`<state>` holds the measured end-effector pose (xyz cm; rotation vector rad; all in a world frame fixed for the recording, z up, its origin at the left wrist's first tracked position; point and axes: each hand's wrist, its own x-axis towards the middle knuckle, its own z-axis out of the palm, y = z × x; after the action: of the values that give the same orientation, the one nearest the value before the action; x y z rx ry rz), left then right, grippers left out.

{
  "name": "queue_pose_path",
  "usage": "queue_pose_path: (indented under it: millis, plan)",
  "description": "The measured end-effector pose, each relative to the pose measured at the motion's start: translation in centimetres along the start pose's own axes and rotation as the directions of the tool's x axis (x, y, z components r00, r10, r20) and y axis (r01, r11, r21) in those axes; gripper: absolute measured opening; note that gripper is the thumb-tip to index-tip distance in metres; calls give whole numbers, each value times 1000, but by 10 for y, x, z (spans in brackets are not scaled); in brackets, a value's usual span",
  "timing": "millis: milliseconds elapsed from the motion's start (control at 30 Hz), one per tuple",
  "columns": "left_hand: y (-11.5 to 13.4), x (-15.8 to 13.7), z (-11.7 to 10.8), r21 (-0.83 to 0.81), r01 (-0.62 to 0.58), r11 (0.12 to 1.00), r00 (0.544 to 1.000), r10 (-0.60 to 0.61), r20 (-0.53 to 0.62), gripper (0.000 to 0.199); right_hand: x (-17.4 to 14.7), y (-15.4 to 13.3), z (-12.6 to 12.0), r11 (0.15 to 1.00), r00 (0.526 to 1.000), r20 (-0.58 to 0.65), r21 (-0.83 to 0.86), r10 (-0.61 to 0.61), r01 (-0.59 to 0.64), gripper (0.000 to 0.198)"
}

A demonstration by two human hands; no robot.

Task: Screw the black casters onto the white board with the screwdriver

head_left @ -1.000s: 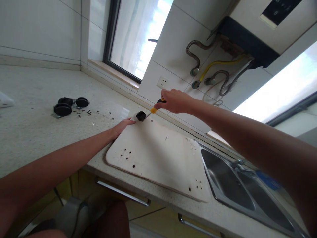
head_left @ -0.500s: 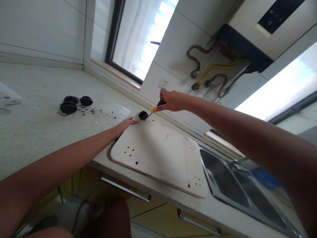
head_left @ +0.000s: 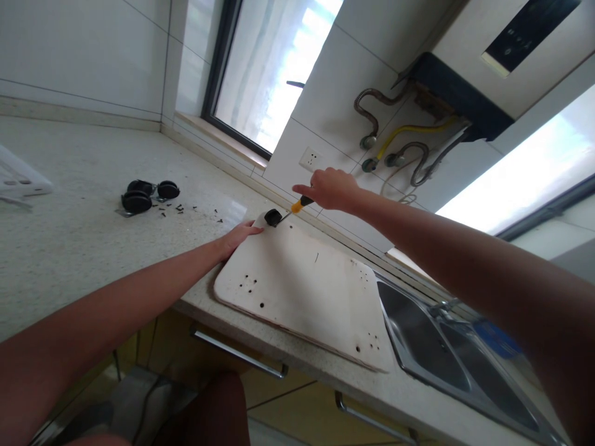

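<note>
Countertop (head_left: 83, 223): right hand (head_left: 333, 188) now looser around screwdriver (head_left: 297, 206).

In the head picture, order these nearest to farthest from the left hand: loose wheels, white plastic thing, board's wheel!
1. Wheel on the board, by the left hand.
2. Loose wheels, left on the counter.
3. White plastic thing, far left.

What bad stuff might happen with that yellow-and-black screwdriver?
The yellow-and-black screwdriver in the right hand might slip beside the small black wheel and poke the left hand, close by at the edge of the white, round-cornered board. Tiny dark screws lie loose on the pale speckled counter, so a bump might scatter them.
</note>
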<state>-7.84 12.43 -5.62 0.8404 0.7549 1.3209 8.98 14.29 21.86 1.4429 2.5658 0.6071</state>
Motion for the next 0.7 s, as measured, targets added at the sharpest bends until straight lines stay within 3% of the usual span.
queue_pose_path:
  millis: [100,267,700]
  plan:
    - [1,-1,1,2,7,1000,1000,-7,-12,57,-1,1,-1,998,998,37,17,-56,56,53]
    - [4,-4,3,6,8,1000,1000,-8,-16,53,-6,-3,-2,1000,1000,0,-26,10,-10,58]
    - [2,-3,1,-5,6,1000,1000,-6,-5,63,-6,-2,-5,997,993,99,-43,-61,66,49]
